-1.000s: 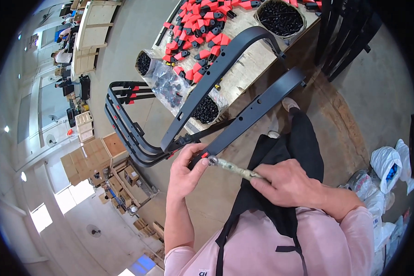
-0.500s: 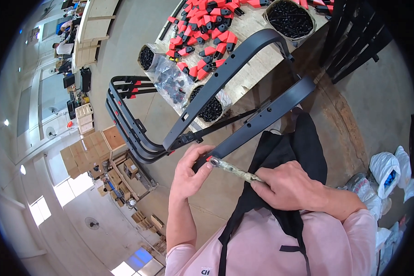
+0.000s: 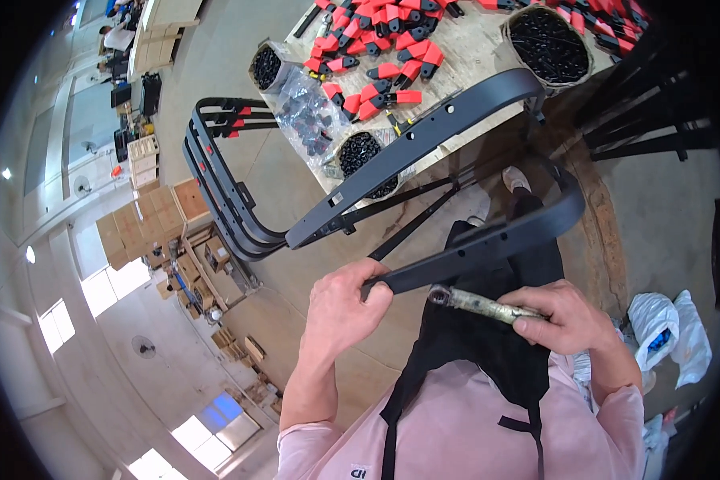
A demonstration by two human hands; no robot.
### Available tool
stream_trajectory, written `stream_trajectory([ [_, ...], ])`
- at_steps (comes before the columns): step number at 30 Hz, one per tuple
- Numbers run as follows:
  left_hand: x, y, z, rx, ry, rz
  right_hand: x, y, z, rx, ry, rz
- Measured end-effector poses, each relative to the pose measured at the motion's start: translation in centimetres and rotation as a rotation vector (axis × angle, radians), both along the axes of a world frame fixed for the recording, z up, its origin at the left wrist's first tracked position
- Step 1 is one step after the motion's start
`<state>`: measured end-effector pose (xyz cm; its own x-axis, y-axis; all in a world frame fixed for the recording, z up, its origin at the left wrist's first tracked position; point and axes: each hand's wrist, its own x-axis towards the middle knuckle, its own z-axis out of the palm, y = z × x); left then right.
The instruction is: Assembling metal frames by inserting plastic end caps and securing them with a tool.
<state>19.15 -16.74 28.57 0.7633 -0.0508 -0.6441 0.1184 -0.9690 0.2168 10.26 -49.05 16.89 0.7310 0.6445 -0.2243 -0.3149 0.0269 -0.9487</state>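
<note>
L hand (image 3: 344,304) wraps end of blk frame (image 3: 456,262); tip hidden in grip, shape n/a. R hand (image 3: 564,316) covers far end of wrench (image 3: 488,306). Frame's upper bar (image 3: 412,144) blocks part of small blk parts (image 3: 358,152); indiv. pcs too small to ID. Clear plastic bag (image 3: 308,104): contents blurry. Red/blk pcs (image 3: 372,36) & table (image 3: 468,64) cut by top edge. Blk bars (image 3: 648,132), R side, fade into dark lens rim. Co-worker (image 3: 118,38), far L: too small, activity unclear. Pink shirt (image 3: 456,432) cut at btm edge.
</note>
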Motion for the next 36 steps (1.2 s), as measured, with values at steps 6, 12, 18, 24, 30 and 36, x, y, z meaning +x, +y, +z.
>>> stream_trajectory([
  [6,-0.6,0.6,-0.5,0.010,0.151,0.156,3.2,-1.2,1.4,0.106,-0.155,0.012],
  [12,-2.6,2.7,-1.3,-0.249,0.094,0.359,5.3,-2.0,1.7,0.082,-0.043,-0.103],
  [18,-2.5,3.0,-1.0,-0.334,-0.011,0.166,5.9,-1.5,1.6,0.075,0.016,-0.129],
  [24,-2.4,2.6,-1.2,-0.316,-0.089,0.162,6.0,-1.0,1.5,0.019,-0.058,-0.155],
  [30,-2.1,3.1,-1.2,-0.313,-0.071,0.202,5.8,-0.2,2.9,-0.053,0.048,-0.215],
  [36,-2.9,6.6,-1.6,-0.380,-0.246,-0.043,5.5,2.0,4.8,-0.111,0.164,-0.370],
])
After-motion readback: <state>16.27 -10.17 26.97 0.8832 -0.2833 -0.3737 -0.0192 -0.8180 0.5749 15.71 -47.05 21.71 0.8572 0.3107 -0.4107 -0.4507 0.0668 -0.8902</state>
